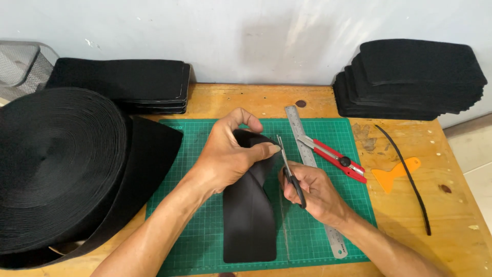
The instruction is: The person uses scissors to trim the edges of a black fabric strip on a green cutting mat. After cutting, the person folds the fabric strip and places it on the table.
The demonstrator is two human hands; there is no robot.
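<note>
From the head view we take the green mat (205, 241) as our landmark. On its middle lies a black strip (249, 225), its near end flat on the mat and its far end lifted and folded over. Our left hand (230, 156) pinches that raised end between thumb and fingers, closed on the strip. Our right hand (315, 192), just right of the strip, grips black scissors (292, 172), blades pointing up at the folded edge by the left thumb.

We judge the strip light, soft and floppy: it bends freely where it is lifted, so it is best held close to the edge being cut, with the rest resting on the mat.

A steel ruler (307, 159) and a red knife (333, 159) lie on the mat's right part; a big black roll (56, 164) sits left of the mat, and black stacks (410, 77) lie beyond it
</note>
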